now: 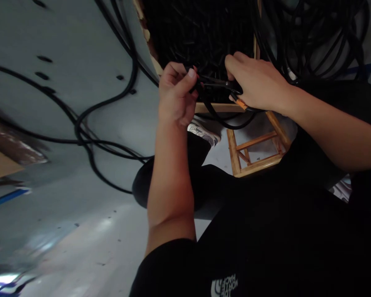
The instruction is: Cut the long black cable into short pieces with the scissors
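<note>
My left hand point(178, 93) is closed, thumb pressed against the fingers, pinching the end of a black cable point(210, 108). From there the cable loops down and right below the box edge. In my right hand point(255, 80) are long-nose pliers point(227, 84) with black and orange handles. Their thin dark jaws point left and reach the black piece at my left fingertips. Whether the jaws touch or enter it is too dark to tell. Both hands are over the near side of a box point(224, 108) filled with many short black pieces.
Long black cables point(106, 100) run across the grey floor at left. More cable lies coiled point(315, 37) at upper right. Below the box stands a wooden stool point(235, 154), beside a shoe point(204, 133). Small black scraps point(42, 76) are scattered on the floor.
</note>
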Demonstrator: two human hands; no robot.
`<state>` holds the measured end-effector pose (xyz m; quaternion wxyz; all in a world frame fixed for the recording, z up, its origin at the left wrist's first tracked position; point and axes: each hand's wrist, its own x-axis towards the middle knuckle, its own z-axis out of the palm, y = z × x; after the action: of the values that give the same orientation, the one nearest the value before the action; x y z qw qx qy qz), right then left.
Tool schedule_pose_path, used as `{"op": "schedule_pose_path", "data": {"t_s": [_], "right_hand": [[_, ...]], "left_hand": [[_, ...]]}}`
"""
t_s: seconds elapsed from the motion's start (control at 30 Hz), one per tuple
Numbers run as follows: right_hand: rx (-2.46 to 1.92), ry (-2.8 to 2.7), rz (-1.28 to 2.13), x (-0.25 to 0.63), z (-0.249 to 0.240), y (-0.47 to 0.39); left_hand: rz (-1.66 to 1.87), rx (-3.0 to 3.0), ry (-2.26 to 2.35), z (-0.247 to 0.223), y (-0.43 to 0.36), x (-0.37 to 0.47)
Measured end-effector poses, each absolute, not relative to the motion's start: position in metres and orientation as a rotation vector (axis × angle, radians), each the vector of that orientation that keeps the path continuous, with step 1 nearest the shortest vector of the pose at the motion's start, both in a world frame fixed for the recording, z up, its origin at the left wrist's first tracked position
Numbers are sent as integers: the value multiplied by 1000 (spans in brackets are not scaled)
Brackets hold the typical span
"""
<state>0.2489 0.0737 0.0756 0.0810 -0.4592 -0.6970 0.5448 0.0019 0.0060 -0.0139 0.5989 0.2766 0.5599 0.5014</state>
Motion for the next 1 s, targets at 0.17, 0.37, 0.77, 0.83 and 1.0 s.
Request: {"op": "schedule_pose_path", "data": {"t_s": [0.17,0.37,0.77,0.83,1.0], "right_hand": [[-1378,-2370,1416,244,79,72],[-1456,-2485,1133,245,72,76],[-1436,-2236,1278,247,60,79],[-1433,-2221,1339,247,63,78],[-1393,-2267,1382,247,72,75]], "left_hand": [[1129,633,1272,-8,10,15],[1088,643,1222,-14,9,16],[1081,756,1288,-32,3,28],[1066,768,1298,-29,1,34],[1032,814,1294,-23,-2,38]]}}
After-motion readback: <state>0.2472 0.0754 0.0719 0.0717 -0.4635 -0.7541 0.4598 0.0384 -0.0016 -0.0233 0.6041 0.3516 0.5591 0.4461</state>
